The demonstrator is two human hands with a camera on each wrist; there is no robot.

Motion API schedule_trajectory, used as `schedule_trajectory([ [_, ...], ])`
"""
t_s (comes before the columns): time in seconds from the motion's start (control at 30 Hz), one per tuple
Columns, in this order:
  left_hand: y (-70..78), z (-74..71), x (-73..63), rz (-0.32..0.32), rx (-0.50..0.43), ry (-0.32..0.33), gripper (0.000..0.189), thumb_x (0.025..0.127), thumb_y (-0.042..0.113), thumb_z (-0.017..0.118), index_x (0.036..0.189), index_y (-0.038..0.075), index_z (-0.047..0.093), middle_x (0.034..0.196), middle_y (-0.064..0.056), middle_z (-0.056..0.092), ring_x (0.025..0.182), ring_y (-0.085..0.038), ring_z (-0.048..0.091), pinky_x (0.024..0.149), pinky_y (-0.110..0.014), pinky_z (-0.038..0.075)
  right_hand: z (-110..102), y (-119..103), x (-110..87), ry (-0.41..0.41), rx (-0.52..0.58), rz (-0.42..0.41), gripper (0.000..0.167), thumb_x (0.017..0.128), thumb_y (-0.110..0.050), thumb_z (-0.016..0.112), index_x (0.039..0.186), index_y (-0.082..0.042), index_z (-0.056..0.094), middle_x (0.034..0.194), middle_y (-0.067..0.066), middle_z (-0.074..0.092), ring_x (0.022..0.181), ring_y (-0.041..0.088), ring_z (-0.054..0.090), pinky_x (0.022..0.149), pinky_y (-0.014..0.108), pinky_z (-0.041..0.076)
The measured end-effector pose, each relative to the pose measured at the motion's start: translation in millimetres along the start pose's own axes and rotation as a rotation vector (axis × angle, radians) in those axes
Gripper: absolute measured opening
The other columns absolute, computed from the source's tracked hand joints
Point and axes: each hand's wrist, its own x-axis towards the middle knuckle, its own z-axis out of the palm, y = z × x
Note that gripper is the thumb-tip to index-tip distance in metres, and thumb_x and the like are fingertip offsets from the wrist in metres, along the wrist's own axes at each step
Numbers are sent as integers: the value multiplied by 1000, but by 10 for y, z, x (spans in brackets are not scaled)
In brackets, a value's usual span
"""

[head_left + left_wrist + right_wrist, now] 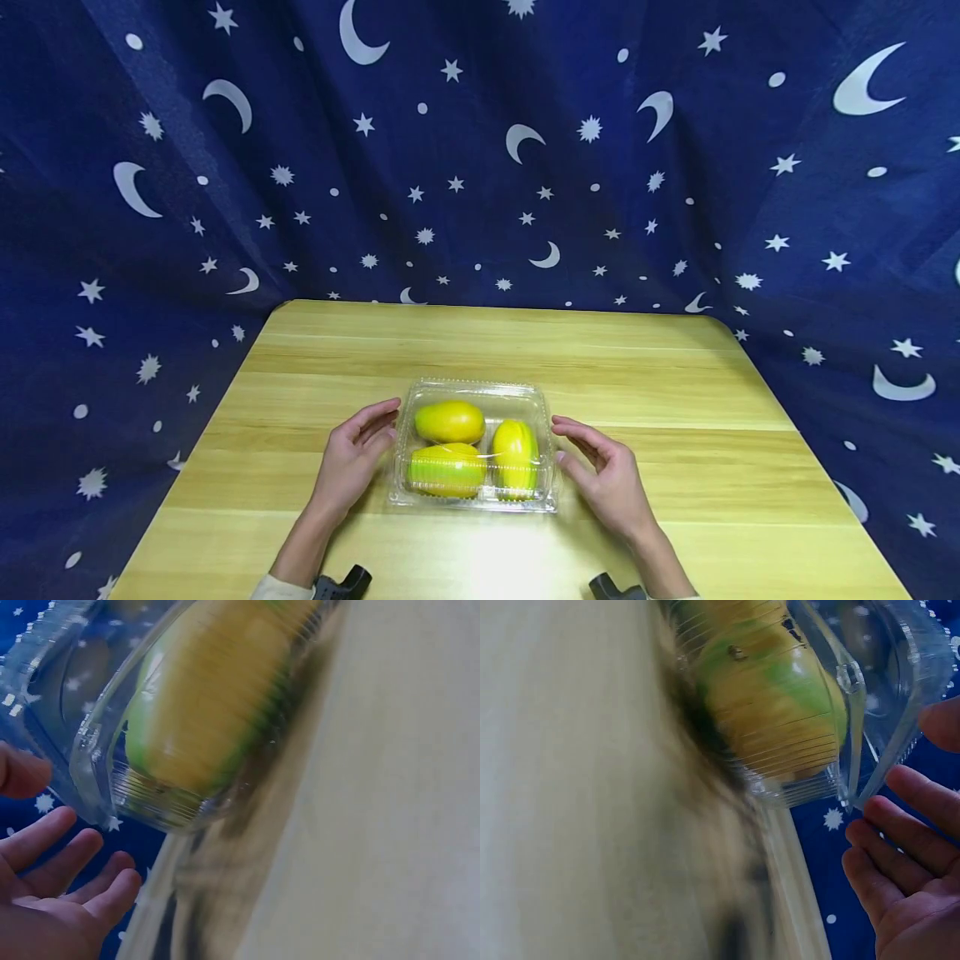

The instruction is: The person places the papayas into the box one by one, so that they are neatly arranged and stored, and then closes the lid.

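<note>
A clear plastic clamshell box [517,390] sits on the table with three yellow-green mangoes inside. Two mangoes lie in its left part, an upper mango [450,422] and a lower mango [447,471]; the third mango [514,458] is at the right, pointing front to back. Beside the box's left wall is my left hand [351,461], fingers relaxed and holding nothing. My right hand [606,479] mirrors it at the right wall, its fingertips close to the plastic. Both wrist views show the lid's rim [56,761] at an angle to the base, a narrow gap between them.
The box stands on a light wooden table [300,350] with rounded far corners. A dark blue curtain [480,150] with white moons and stars hangs behind and around it. Dark wrist mounts [342,583] show at the near edge of the head view.
</note>
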Motion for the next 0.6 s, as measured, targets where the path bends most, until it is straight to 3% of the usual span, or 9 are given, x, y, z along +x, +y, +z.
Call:
schedule_trajectory([
  [0.2,-57,-11,-75,-69,22,-22,45,104,0,67,149,0,63,152,-22,64,142,-40,62,105,-13,56,4,22,-73,-40,-85,36,39,102,-10,77,140,-8,72,153,13,67,144,37,61,117,9,39],
  [0.27,-73,-20,-100,-87,29,-35,46,105,1,67,150,1,62,152,-23,64,142,-39,63,105,-13,56,8,20,-105,-56,-109,45,43,101,-11,78,143,-9,70,154,13,66,144,43,60,117,8,38],
  [0.37,-93,-40,-144,-107,42,-53,47,105,1,65,152,2,61,152,-21,64,141,-38,64,105,-14,56,14,16,-153,-75,-134,68,49,100,-13,80,147,-13,68,156,11,65,145,44,59,117,9,38],
  [0.6,-87,-72,-252,-150,105,-80,47,105,6,67,152,7,62,151,-14,66,136,-31,68,103,-14,57,39,24,-235,-76,-171,100,56,98,-11,81,151,-15,64,155,6,65,145,34,62,118,14,43],
])
